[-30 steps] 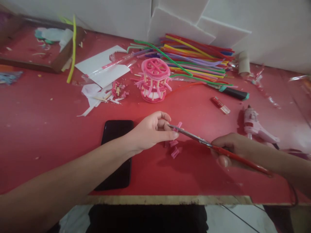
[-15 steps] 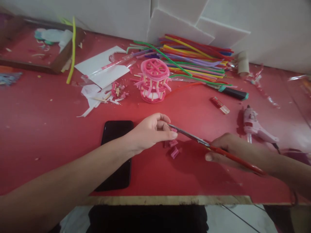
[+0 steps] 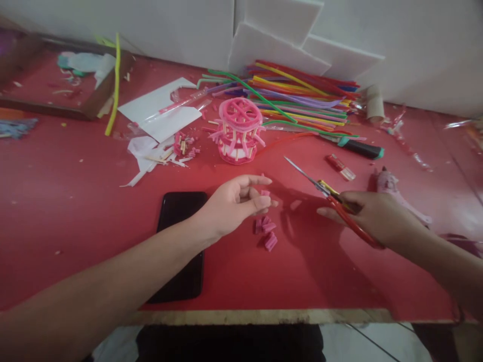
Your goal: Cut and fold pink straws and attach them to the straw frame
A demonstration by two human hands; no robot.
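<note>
– Now that the scissors [image 3: 325,190] have moved away from the left hand [image 3: 239,203] in the head view, who has them?

– The right hand [image 3: 372,216]. It is wrapped around the red handles [image 3: 352,226], over the red table [image 3: 94,226].

– What does that move mean?

– I think a snip is done, or the cutting has paused.

– And the left hand?

– Its fingers are curled, with a small pink bit [image 3: 265,193] by the thumb. I can't tell if they pinch it. More pink pieces [image 3: 270,242] lie on the table, closer to its near edge.

– Which way do the scissors point?

– The tip points far and left. Their long side slants up from the handles. The nearest pink piece slants the other way.
</note>
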